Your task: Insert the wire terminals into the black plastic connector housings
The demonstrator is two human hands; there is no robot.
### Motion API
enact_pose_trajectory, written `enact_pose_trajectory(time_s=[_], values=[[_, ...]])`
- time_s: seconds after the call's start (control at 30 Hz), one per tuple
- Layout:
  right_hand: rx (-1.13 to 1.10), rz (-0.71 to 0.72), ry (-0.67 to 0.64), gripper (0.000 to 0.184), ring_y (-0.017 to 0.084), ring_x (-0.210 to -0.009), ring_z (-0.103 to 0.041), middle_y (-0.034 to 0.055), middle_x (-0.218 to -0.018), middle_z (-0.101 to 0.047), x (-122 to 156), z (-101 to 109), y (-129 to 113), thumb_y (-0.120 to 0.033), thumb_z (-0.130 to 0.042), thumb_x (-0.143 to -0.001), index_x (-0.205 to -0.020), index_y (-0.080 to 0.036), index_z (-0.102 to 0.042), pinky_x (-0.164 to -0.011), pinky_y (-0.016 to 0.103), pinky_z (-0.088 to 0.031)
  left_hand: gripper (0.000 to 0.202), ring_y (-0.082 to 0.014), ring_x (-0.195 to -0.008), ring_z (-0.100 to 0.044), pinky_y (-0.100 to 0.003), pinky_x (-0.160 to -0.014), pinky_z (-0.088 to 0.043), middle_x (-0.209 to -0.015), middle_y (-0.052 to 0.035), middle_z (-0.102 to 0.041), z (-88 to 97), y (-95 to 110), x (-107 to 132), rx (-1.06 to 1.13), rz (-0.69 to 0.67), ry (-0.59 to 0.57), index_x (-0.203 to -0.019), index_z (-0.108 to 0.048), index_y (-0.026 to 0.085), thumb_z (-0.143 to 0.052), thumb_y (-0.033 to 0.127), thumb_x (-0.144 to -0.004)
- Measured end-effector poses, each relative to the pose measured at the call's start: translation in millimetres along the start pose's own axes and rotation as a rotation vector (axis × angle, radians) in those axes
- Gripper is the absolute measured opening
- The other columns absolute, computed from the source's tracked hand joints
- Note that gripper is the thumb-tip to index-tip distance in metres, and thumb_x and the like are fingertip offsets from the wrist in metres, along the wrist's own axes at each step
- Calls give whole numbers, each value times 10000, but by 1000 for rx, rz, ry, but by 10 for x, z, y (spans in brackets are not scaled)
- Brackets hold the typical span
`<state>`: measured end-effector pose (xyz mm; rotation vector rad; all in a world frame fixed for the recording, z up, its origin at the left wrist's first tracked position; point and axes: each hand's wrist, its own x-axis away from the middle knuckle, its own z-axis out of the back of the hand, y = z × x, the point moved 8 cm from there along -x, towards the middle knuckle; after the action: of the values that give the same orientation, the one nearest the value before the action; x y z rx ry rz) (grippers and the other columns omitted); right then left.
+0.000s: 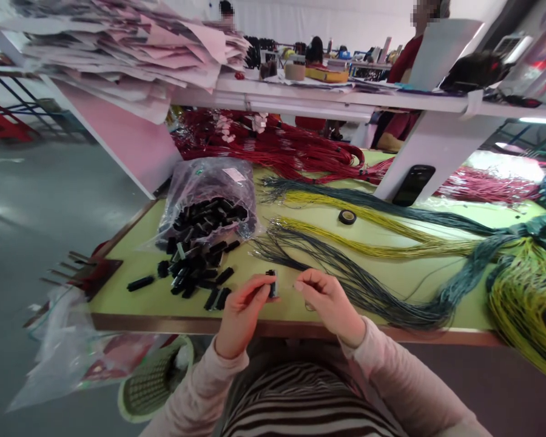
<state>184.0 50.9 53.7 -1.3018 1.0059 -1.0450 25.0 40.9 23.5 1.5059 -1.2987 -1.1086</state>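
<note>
Between the thumb and fingers of my left hand (243, 309) is a small black connector housing (272, 284), held upright over the table's front edge. My right hand (330, 300) is just to its right, thumb and forefinger pinched on a thin wire (308, 307); its tip barely shows and a gap separates it from the housing. Left of my hands lies a loose pile of black connector housings (193, 270), spilling from a clear plastic bag (230, 176). Beyond my right hand, dark grey wires (377, 297) fan across the table, alongside yellow wires (368, 246).
A roll of black tape (347, 216) lies behind the wires. A phone (414, 185) leans on the shelf's upright. Bundles of red wires (300, 152) lie under the shelf, and papers (127, 48) are stacked on it. A basket (150, 385) stands below the table's edge.
</note>
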Motion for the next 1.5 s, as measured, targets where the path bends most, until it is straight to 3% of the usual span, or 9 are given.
enact_pose_trajectory(time_s=[0.1, 0.27, 0.43, 0.63, 0.73, 0.93, 1.13, 1.5], values=[[-8, 7, -9, 280, 55, -477, -294, -61, -543, -357, 22, -48, -30, -423, -573, -802, -718, -158, -534, -418, 186, -263, 174, -173, -795, -607, -312, -684, -572, -1007, -68, -604, -86, 36, 18, -38, 11, -53, -885, -719, 195, -656, 273, -742], [26, 51, -29, 254, 56, -482, -346, -45, -556, -445, 31, -127, -62, -379, -539, -830, -708, -156, -547, -444, 185, -310, 124, -152, -705, -595, -262, -605, -562, -911, -58, -591, -207, 184, 37, -170, -56, -91, -801, -714, 184, -645, 271, -747], [285, 207, 10, 161, 84, -553, -469, -9, -647, -576, 82, -115, -182, -292, -539, -845, -846, -161, -632, -531, 203, -386, 117, -128, -627, -577, -227, -552, -533, -826, -39, -605, -254, 223, 21, -196, -58, -113, -760, -674, 181, -607, 275, -779], [488, 414, 50, 144, 101, -598, -483, 7, -666, -531, 130, -129, -326, -222, -512, -861, -799, -168, -630, -573, 215, -389, 151, -107, -549, -547, -205, -500, -513, -731, -15, -606, -224, 129, 10, -174, 12, -102, -727, -675, 180, -603, 300, -784], [494, 423, 61, 162, 105, -605, -476, 8, -665, -517, 130, -131, -312, -223, -481, -876, -783, -169, -602, -575, 218, -388, 161, -114, -560, -546, -215, -494, -526, -736, -17, -611, -205, 80, 19, -134, 49, -98, -738, -681, 176, -613, 317, -775], [470, 439, 69, 154, 103, -581, -474, 7, -654, -539, 167, -129, -333, -218, -487, -869, -766, -178, -593, -559, 218, -388, 167, -158, -739, -596, -279, -634, -569, -901, -55, -629, -145, 1, 34, -17, 95, -68, -792, -703, 173, -642, 324, -755], [537, 475, 52, 155, 116, -605, -491, 18, -676, -539, 219, -152, -349, -200, -468, -877, -780, -188, -589, -572, 230, -396, 170, -152, -738, -624, -277, -647, -562, -851, -50, -671, -111, -56, 24, 184, 201, -12, -852, -707, 187, -711, 248, -693], [611, 524, 24, 160, 120, -615, -485, 28, -701, -541, 224, -203, -383, -174, -445, -886, -794, -175, -577, -580, 237, -391, 230, -132, -766, -611, -252, -647, -549, -872, -22, -651, -133, 6, 21, 234, 167, -47, -962, -657, 225, -672, 193, -734]])
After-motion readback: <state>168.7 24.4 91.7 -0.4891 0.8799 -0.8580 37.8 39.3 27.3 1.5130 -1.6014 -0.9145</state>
